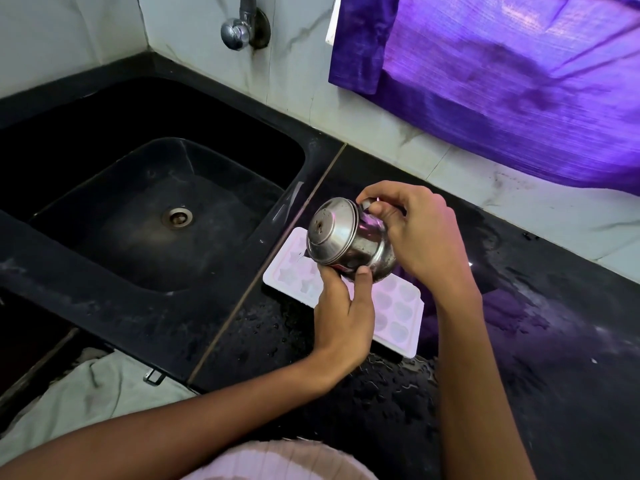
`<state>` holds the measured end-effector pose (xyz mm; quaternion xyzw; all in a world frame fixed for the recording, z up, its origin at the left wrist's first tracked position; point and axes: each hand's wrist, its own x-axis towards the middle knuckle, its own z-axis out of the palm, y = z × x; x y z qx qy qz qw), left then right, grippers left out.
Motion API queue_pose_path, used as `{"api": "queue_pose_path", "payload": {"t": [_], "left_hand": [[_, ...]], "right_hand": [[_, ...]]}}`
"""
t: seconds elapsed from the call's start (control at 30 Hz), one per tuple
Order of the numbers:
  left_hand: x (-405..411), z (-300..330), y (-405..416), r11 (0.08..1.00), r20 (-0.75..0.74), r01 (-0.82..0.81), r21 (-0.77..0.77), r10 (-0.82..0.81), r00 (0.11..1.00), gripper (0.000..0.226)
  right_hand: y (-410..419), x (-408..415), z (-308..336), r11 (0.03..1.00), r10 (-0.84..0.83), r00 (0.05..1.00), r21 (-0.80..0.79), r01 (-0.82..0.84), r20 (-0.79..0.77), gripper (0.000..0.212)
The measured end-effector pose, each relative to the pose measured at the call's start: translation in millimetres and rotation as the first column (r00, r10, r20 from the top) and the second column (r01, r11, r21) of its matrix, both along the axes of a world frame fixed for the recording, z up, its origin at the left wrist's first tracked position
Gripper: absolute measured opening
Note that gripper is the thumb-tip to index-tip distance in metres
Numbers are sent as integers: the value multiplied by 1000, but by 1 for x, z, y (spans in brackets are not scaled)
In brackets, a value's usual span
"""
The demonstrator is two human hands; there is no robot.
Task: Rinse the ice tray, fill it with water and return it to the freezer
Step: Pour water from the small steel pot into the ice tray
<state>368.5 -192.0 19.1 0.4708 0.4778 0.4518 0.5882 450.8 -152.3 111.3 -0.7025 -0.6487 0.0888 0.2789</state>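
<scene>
1. Steel pot (349, 237), tipped over the white ice tray (398, 306) on the wet counter (519, 341) right of the sink (156, 209).
2. Left hand (343, 317) and right hand (419, 237) both grip the pot.
3. Filling seems underway; next, pour slowly into each cell.

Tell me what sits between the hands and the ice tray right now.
A steel pot, tipped on its side, held by both the left hand and right hand directly above the ice tray on the counter.
</scene>
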Motion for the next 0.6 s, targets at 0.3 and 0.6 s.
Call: {"api": "queue_pose_path", "payload": {"t": [0.3, 0.6], "left_hand": [[0, -2, 2, 1000, -48, 15, 26, -14, 999, 60], [0, -9, 7, 999, -76, 30, 43, -27, 997, 59]], "right_hand": [[0, 4, -3, 1000, -5, 998, 30, 7, -56, 22], [3, 16, -19, 998, -12, 979, 61, 25, -201, 26]]}}
